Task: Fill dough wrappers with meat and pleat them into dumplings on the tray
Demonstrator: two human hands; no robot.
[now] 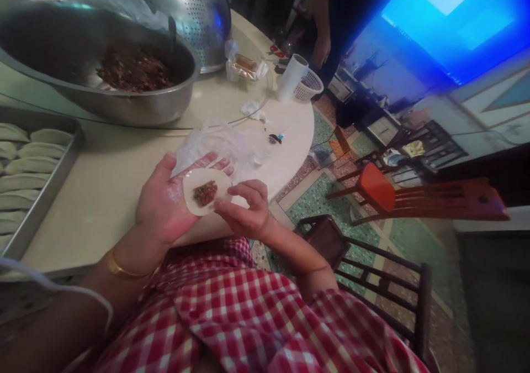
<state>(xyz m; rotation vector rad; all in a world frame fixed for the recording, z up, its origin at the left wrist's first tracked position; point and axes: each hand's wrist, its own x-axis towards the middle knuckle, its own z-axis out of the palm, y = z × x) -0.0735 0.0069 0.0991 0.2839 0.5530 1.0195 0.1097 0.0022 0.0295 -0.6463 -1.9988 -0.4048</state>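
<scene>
A round dumpling wrapper (190, 192) lies across the palm and fingers of my left hand (159, 204), which holds it from below with the palm up and the fingers stretched out. In the middle of the wrapper sits a small heap of brownish-red meat filling (205, 193). My right hand (248, 210) is closed in a pinch at the wrapper's right edge, its thumb near the filling. At the left, a metal tray (77, 141) holds rows of folded dumplings (31, 166). Behind it, a large steel bowl (136, 105) contains more filling (134, 69) and an upright utensil handle (172, 30).
A perforated steel colander (207, 8) stands behind the bowl. Crumpled clear plastic (215, 146) lies just beyond my hands. A paper roll (292, 77) and white basket (310, 84) stand near the table's far edge, by another person's hand (322, 47). Chairs (376, 188) are at right.
</scene>
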